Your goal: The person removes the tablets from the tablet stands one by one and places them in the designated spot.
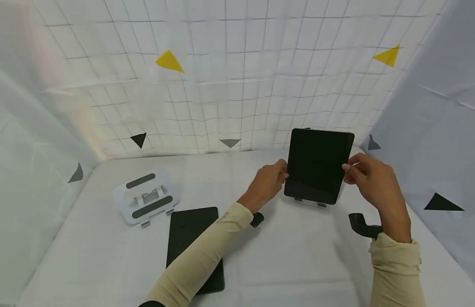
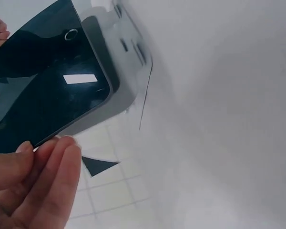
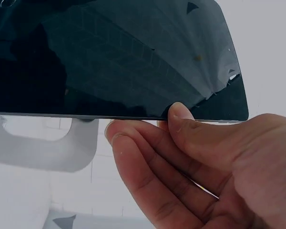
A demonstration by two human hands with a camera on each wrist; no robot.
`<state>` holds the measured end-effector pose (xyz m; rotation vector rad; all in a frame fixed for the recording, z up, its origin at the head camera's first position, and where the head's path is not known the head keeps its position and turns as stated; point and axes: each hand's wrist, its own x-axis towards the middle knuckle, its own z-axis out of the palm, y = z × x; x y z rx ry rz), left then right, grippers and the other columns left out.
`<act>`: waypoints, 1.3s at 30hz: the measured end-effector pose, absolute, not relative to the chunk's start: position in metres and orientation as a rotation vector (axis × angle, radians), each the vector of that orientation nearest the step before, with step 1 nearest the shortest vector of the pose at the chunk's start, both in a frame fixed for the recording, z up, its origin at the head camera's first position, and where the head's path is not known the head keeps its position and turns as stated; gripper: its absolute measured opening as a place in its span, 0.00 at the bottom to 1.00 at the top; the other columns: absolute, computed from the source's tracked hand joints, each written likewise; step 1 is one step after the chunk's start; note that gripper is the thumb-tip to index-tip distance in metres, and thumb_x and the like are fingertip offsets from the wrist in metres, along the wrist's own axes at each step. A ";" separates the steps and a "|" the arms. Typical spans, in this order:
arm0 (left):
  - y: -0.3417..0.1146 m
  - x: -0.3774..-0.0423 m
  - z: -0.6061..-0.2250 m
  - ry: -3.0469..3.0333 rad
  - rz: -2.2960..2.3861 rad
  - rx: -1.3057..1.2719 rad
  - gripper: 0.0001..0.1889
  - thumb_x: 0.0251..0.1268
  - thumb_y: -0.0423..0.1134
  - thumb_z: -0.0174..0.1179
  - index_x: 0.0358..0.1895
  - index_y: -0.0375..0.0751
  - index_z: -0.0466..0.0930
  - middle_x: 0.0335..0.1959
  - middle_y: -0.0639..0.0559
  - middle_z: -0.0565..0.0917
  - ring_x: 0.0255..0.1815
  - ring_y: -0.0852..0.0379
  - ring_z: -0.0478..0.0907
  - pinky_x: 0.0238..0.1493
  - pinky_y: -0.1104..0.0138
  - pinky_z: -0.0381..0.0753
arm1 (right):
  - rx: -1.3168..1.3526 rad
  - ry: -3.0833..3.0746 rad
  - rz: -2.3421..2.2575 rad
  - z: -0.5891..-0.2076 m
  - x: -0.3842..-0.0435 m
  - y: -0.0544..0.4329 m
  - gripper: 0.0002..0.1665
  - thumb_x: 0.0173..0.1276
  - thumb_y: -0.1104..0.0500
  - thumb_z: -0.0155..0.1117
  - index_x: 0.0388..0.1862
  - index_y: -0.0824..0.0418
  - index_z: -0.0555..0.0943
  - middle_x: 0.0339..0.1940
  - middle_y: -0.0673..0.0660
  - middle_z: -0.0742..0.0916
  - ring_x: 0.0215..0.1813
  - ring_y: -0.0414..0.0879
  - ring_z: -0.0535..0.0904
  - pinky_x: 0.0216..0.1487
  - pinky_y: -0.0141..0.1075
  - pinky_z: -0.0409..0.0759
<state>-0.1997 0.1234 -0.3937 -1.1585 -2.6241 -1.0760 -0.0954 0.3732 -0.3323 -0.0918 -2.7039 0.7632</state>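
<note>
A black tablet (image 1: 319, 166) stands nearly upright, leaning slightly back, at the right rear of the table. Behind and under it shows a light-coloured stand (image 3: 47, 148), mostly hidden by the tablet in the head view. My left hand (image 1: 266, 183) pinches the tablet's left edge between thumb and fingers. On the opposite edge, my right hand (image 1: 375, 179) pinches with the thumb on the screen and the fingertips behind. The screen is dark and reflects the surroundings in both wrist views.
A second stand (image 1: 147, 198), white with dark grey pads, lies folded at the left of the white table (image 1: 87, 256). Near it a dark tablet (image 1: 191, 226) lies flat, partly covered by my left sleeve. A gridded white sheet (image 1: 229, 85) hangs behind.
</note>
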 end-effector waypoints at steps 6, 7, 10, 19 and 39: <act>0.105 -0.199 -0.383 -2.611 -1.083 -1.161 0.03 0.82 0.34 0.56 0.47 0.37 0.76 0.34 0.49 0.85 0.31 0.61 0.77 0.32 0.74 0.72 | -0.039 -2.674 0.791 -0.329 -0.098 0.361 0.12 0.83 0.57 0.59 0.48 0.66 0.80 0.32 0.61 0.90 0.37 0.60 0.88 0.41 0.56 0.78; 0.102 -0.199 -0.381 -2.609 -1.090 -1.165 0.04 0.82 0.34 0.57 0.47 0.37 0.76 0.33 0.50 0.85 0.31 0.61 0.77 0.32 0.74 0.72 | -0.024 -2.669 0.790 -0.329 -0.098 0.360 0.11 0.83 0.57 0.59 0.48 0.66 0.80 0.32 0.60 0.90 0.37 0.59 0.88 0.41 0.55 0.78; 0.092 -0.198 -0.380 -2.620 -1.109 -1.168 0.04 0.82 0.34 0.56 0.47 0.37 0.76 0.32 0.51 0.84 0.31 0.60 0.77 0.31 0.73 0.72 | 0.018 -2.664 0.790 -0.329 -0.099 0.354 0.11 0.83 0.58 0.60 0.47 0.66 0.81 0.31 0.59 0.90 0.35 0.58 0.88 0.39 0.52 0.78; 0.062 -0.190 -0.378 -2.673 -1.150 -1.102 0.03 0.83 0.33 0.55 0.48 0.37 0.77 0.33 0.49 0.85 0.31 0.61 0.78 0.30 0.71 0.73 | 0.127 -2.694 0.816 -0.331 -0.106 0.335 0.10 0.83 0.58 0.60 0.45 0.64 0.81 0.29 0.54 0.88 0.34 0.53 0.87 0.36 0.47 0.76; -0.017 -0.159 -0.391 -2.762 -1.247 -0.903 0.03 0.82 0.34 0.57 0.47 0.39 0.77 0.31 0.53 0.85 0.30 0.62 0.80 0.34 0.66 0.80 | 0.406 -2.795 1.042 -0.340 -0.117 0.279 0.06 0.81 0.62 0.61 0.42 0.63 0.80 0.29 0.51 0.87 0.33 0.46 0.85 0.37 0.42 0.83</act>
